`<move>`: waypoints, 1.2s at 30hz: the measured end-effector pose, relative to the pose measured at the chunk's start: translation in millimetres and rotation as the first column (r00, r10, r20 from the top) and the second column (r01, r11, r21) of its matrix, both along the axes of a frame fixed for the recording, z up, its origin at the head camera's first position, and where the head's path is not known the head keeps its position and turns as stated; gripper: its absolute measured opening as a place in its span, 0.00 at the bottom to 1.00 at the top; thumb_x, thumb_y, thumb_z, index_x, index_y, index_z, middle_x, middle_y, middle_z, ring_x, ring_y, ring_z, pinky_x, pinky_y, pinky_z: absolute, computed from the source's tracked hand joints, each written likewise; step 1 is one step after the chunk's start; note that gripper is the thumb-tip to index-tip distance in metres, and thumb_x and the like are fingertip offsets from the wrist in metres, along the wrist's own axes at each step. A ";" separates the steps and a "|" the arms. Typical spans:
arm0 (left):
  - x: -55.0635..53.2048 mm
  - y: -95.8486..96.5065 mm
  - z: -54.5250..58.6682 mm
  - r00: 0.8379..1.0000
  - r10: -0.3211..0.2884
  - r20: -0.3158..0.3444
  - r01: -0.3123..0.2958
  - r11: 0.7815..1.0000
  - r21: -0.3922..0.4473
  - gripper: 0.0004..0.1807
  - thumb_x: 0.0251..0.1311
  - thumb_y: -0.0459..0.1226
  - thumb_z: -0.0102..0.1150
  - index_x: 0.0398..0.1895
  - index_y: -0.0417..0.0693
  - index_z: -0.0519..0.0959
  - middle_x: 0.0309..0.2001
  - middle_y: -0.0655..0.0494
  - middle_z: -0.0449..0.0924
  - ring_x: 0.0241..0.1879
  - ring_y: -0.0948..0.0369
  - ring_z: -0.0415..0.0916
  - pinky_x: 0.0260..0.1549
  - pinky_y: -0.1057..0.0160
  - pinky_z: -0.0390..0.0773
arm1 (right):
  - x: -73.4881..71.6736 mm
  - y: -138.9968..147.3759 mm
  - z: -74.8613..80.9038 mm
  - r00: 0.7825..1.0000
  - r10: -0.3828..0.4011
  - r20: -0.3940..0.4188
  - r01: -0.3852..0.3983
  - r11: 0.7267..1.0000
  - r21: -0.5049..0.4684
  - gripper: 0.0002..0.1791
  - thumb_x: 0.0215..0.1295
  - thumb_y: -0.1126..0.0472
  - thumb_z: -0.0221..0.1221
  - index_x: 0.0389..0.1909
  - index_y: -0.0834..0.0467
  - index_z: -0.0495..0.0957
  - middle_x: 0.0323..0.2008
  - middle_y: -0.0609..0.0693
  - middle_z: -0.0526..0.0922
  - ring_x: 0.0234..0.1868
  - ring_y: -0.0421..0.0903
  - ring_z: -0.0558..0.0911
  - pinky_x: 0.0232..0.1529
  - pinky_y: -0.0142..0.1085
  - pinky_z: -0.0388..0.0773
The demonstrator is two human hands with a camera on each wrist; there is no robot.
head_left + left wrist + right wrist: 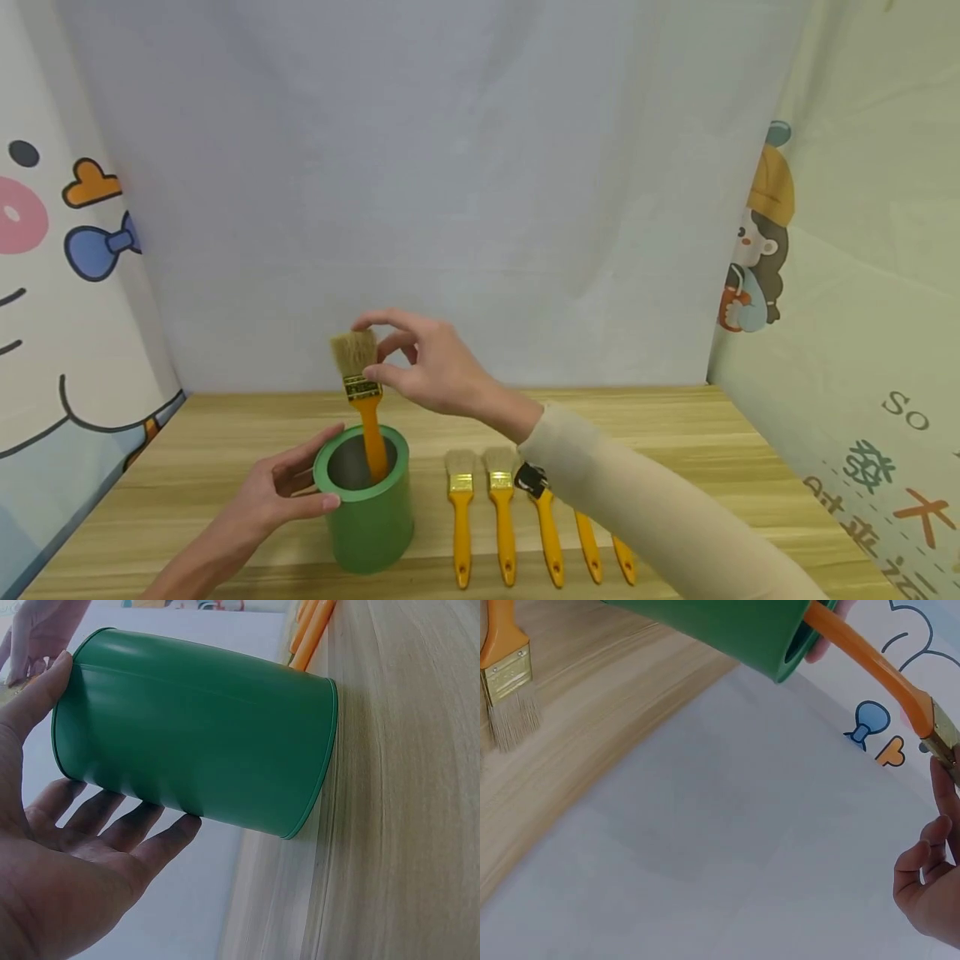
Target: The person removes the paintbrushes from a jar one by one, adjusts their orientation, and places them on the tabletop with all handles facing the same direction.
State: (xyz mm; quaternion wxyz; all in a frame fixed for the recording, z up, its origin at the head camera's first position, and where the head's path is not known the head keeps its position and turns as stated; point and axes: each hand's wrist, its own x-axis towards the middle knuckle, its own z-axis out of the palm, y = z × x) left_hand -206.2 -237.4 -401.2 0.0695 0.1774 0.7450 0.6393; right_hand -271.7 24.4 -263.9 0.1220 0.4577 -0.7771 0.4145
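Observation:
A green can (pixel 371 529) stands upright on the wooden table, its mouth facing up. My left hand (pixel 251 504) holds it from the left, thumb on the near side of the rim; in the left wrist view the fingers (pixel 154 825) touch the can wall (pixel 195 727). A paintbrush (pixel 370 429) leans in the can, bristles up, with the lower part of its orange handle inside. My right hand (pixel 435 367) pinches this brush around the metal band and bristles; in the right wrist view a finger (pixel 941 787) touches the band beneath the orange handle (pixel 885 671).
Several more paintbrushes (pixel 461 533) lie in a row right of the can, bristles away from me; my right sleeve (pixel 645 483) covers part of some. A white cloth (pixel 465 208) hangs behind the table (pixel 255 417). Printed cloths hang at left and right.

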 end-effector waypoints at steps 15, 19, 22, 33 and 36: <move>2.0 -0.8 -1.4 1.000 0.014 -0.004 -0.014 1.000 0.000 0.41 0.70 0.32 0.66 0.84 0.51 0.61 0.79 0.42 0.61 0.69 0.41 0.71 0.53 0.56 0.84 | 4.5 18.1 34.4 0.999 -0.041 -0.011 0.040 0.993 -0.113 0.23 0.69 0.65 0.70 0.63 0.52 0.80 0.35 0.44 0.89 0.30 0.45 0.74 0.32 0.34 0.62; 2.0 -0.2 -0.8 1.000 0.012 0.000 -0.012 1.000 0.000 0.42 0.70 0.32 0.66 0.84 0.51 0.60 0.79 0.43 0.61 0.70 0.41 0.71 0.53 0.56 0.84 | 4.4 29.9 37.1 0.998 -0.055 -0.007 0.053 0.990 -0.132 0.24 0.68 0.65 0.70 0.64 0.52 0.81 0.33 0.43 0.88 0.27 0.47 0.71 0.31 0.35 0.62; 1.8 -0.3 -1.3 1.000 0.007 -0.008 -0.007 1.000 0.003 0.42 0.70 0.32 0.66 0.84 0.52 0.61 0.79 0.43 0.61 0.70 0.40 0.70 0.53 0.56 0.84 | 3.5 41.1 36.3 0.998 -0.061 -0.005 0.059 0.988 -0.145 0.24 0.68 0.66 0.70 0.63 0.53 0.81 0.33 0.44 0.89 0.26 0.48 0.71 0.31 0.36 0.61; 2.9 0.1 -1.0 0.998 0.014 -0.055 -0.014 1.000 -0.001 0.41 0.68 0.30 0.67 0.83 0.53 0.64 0.75 0.56 0.69 0.67 0.51 0.75 0.51 0.56 0.85 | 3.7 86.8 7.8 0.992 -0.113 0.051 0.118 0.985 -0.122 0.24 0.67 0.67 0.71 0.63 0.56 0.81 0.34 0.47 0.89 0.22 0.49 0.66 0.28 0.36 0.61; 3.4 0.6 -0.3 0.998 0.015 -0.059 -0.015 1.000 -0.002 0.41 0.68 0.30 0.67 0.83 0.53 0.64 0.75 0.54 0.69 0.66 0.55 0.76 0.52 0.57 0.84 | 4.0 99.1 -4.7 0.986 -0.132 0.097 0.143 0.984 -0.107 0.24 0.67 0.68 0.71 0.63 0.56 0.81 0.33 0.48 0.89 0.21 0.48 0.65 0.28 0.35 0.60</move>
